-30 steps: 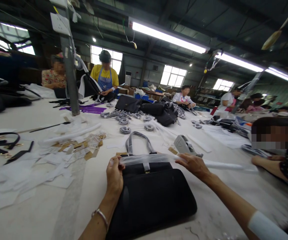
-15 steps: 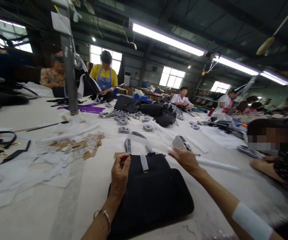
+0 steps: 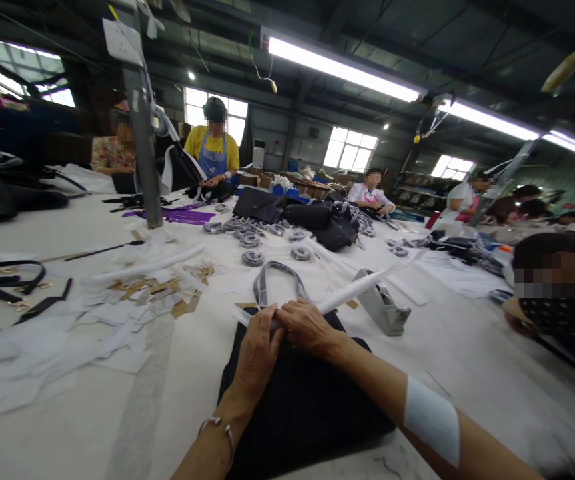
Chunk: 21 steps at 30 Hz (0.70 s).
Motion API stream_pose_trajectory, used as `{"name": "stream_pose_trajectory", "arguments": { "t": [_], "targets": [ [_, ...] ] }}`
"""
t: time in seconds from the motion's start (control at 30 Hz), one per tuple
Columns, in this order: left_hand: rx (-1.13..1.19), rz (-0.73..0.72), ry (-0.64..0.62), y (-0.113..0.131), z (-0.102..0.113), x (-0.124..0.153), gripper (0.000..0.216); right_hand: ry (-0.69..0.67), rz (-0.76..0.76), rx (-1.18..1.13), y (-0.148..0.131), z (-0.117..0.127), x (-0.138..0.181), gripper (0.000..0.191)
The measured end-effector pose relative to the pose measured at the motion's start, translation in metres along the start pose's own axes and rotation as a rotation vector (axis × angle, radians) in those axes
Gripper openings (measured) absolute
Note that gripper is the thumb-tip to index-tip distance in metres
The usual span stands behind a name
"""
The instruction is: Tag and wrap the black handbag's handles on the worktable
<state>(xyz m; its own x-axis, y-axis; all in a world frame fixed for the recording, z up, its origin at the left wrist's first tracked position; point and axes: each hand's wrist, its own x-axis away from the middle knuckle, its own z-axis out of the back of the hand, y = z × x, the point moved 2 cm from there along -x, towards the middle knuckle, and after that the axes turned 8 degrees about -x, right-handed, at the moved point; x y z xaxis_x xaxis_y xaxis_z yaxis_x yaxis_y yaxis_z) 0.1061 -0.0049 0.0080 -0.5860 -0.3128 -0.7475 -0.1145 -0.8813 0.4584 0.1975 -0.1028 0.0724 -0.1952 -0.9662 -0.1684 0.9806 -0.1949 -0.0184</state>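
Both hands, left hand (image 3: 256,353) & right hand (image 3: 308,328), prob. fingers grasping white strip (image 3: 352,291) over black bag (image 3: 302,400).

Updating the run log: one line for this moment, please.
left hand + right hand: gripping white strip | over black handbag | grey handle upright | tape dispenser beside

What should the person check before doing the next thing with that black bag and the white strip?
1. Black bag lying flat on the table: ok.
2. Left hand and right hand both on the white strip: ok.
3. Bag handle free, showing past the hands: ok.
4. Tape dispenser close by: ok.
5. Strip's near end in a firm grip: cannot tell.
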Motion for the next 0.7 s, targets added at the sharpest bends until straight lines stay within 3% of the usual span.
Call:
{"name": "stream_pose_trajectory", "arguments": {
  "t": [0.2,0.47,0.6,0.7],
  "targets": [
    [-0.042,0.11,-0.035,-0.01,-0.007,0.001,0.023,0.001,-0.152,0.019,0.052,0.013,0.047,0.026],
    [0.018,0.269,-0.049,-0.017,-0.004,-0.002,0.021,0.143,-0.472,0.109,0.14,0.05,0.156,0.019],
    [0.028,0.321,-0.062,-0.018,-0.003,-0.004,0.02,0.172,-0.654,0.099,0.161,0.057,0.203,0.032],
    [0.026,0.329,-0.081,-0.018,-0.003,-0.005,0.022,0.206,-0.678,0.088,0.165,0.054,0.224,0.036]
  ]
}}
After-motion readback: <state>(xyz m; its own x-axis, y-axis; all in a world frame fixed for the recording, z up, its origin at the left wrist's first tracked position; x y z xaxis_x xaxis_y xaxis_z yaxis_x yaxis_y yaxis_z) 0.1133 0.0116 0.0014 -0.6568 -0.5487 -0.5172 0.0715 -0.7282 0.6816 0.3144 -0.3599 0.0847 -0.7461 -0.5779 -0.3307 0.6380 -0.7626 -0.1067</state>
